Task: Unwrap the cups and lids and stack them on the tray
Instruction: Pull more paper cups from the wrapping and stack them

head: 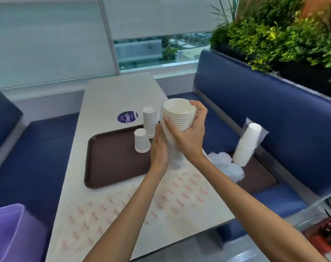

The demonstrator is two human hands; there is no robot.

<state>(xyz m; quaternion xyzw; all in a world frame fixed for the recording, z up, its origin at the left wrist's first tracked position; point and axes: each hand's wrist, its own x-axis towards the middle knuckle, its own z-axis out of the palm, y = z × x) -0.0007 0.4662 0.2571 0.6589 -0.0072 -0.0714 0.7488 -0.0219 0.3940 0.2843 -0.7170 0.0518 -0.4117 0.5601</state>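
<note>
I have the stack of cups [179, 120] up off the bench [123, 91] in both hands, mouth tilted up and away from me, over the bench's right edge and just past the near tray's far right corner. My right hand [191, 137] comes in from the right with the forearm stretched long across the bench's near right corner; it wraps the upper part of the stack, fingertips curled up by the rim. My left hand [159, 148] rises almost straight from the wrist and grips the lower part from the left side, thumb laid along the cup walls. Something pale and filmy hangs below the stack's bottom end — too blurred to name. On the brown tray [113, 167], near its far right corner, stand two stacks of upside-down cups: a short stack [141, 140] and, just behind it, a taller stack [150, 120]. Off the bench, on the blue seat [283, 201] to the right, a second tray [259, 176] carries a leaning wrapped stack [247, 144] and some clear lids [223, 159].
</note>
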